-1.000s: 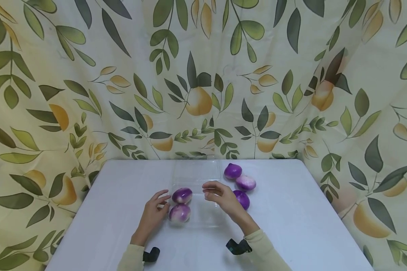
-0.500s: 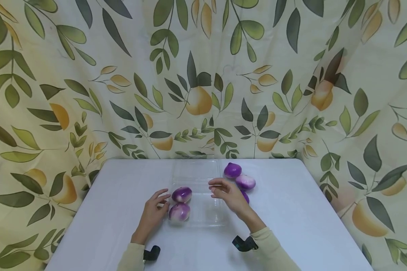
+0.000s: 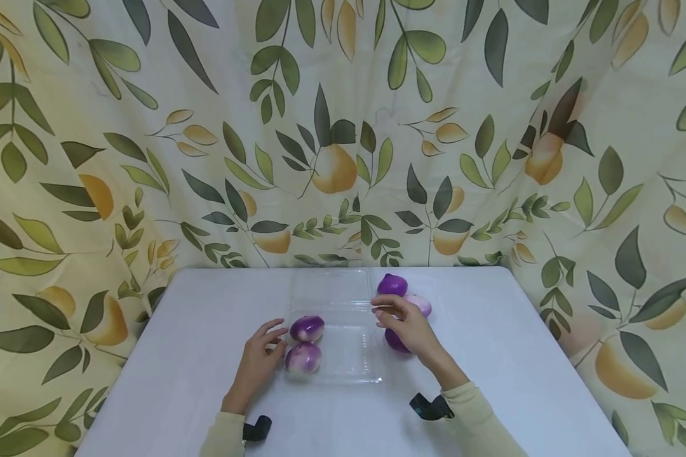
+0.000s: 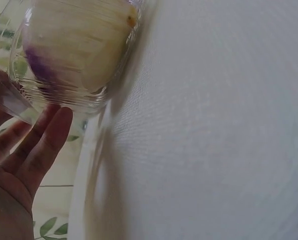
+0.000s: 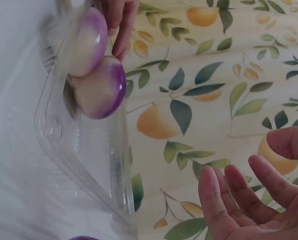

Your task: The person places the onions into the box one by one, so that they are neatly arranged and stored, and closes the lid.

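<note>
Right of the clear tray (image 3: 349,355), three purple bulbs (image 3: 391,285) lie near my empty, loosely curved right grip (image 3: 408,322); left grip (image 3: 260,352), fingers relaxed, at tray wall. Bulbs likely firm, slick; cup their middles.

My head view faces forward-down over both hands (image 3: 255,357) (image 3: 410,325); close wrist views, facing past fingers (image 5: 212,200), share the container (image 3: 349,357).

The left sleeve (image 3: 224,435) and right sleeve (image 3: 483,419) are plain, long and pale yellow; the left hand (image 3: 260,355) and right hand (image 3: 408,325) are bare. A bent black left camera (image 3: 257,429) and a matching right camera (image 3: 431,407) jut out beside the sleeves.
</note>
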### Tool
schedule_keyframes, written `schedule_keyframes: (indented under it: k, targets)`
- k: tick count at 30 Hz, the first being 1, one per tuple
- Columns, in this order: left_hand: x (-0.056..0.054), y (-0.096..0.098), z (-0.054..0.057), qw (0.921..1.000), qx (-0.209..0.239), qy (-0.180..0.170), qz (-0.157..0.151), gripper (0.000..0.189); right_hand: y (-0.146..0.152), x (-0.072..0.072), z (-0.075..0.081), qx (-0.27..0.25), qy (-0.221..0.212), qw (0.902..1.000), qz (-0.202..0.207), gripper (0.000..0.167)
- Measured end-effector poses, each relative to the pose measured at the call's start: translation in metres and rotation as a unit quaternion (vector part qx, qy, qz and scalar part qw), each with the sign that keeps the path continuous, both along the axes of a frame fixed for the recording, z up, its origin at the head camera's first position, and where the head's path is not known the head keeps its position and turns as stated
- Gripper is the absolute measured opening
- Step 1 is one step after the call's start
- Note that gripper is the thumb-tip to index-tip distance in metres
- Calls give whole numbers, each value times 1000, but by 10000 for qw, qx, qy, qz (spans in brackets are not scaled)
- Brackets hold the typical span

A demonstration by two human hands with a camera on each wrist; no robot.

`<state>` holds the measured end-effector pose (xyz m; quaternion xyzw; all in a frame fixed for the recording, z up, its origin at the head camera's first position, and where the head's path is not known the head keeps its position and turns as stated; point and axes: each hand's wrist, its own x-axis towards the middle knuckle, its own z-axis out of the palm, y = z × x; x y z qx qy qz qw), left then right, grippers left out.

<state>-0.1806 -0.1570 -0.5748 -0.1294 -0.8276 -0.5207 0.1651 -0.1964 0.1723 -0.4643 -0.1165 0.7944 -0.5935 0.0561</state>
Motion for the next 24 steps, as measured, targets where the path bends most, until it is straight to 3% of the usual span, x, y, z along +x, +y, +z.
schedule_keyframes:
  k: [6, 15, 24]
  targets:
    - [-1, -1, 2, 9999, -90, -89, 18, 27, 11, -2, 2, -110, 37, 9998, -129, 33]
    - [0, 1, -2, 9998, 28, -191, -77, 27, 31, -6, 4, 156, 109, 9986, -487, 35]
    - [2, 1, 2, 9996, -213, -129, 111, 26, 48, -6, 5, -41, 197, 9978, -630, 35]
